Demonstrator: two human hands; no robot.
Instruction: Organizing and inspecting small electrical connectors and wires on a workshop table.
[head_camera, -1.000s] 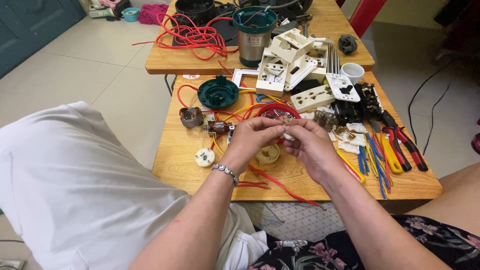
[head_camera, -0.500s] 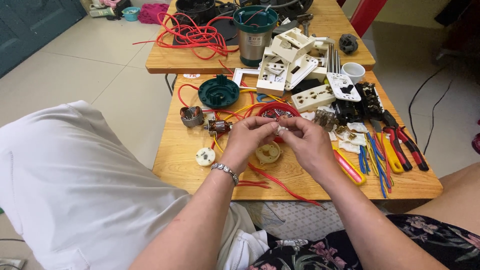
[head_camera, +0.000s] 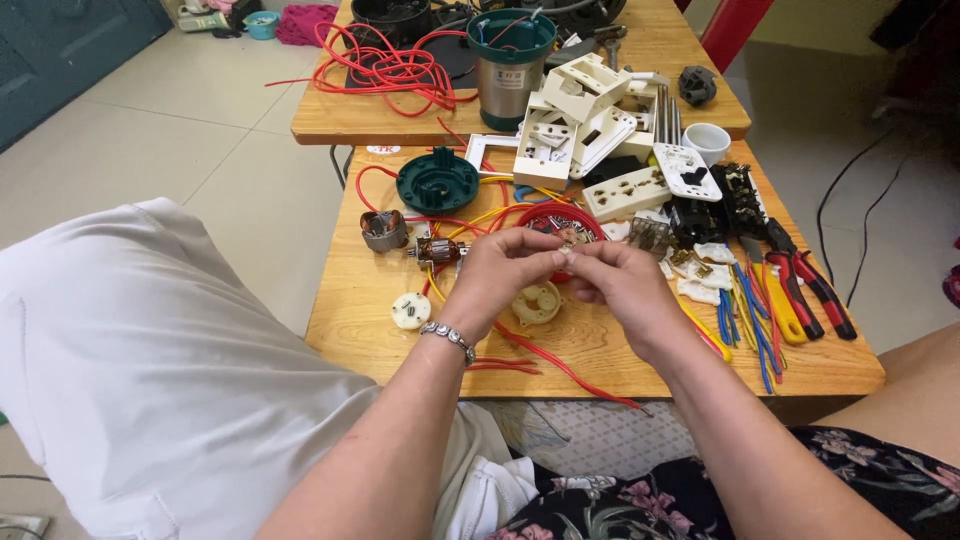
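Pinched between left hand and right hand, fingertips closed on a small metal part, too tiny to tell its axis or heading. Held just above the wooden surface, over a red dish and near a cream disc. Crowded by white sockets behind and pliers toward the right edge; bare wood only along the near edge, crossed by red wire.

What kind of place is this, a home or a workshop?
Probably a home repair spot, not a proper workshop: low wooden tables on a tiled floor, strewn with red wire, white socket parts and pliers.
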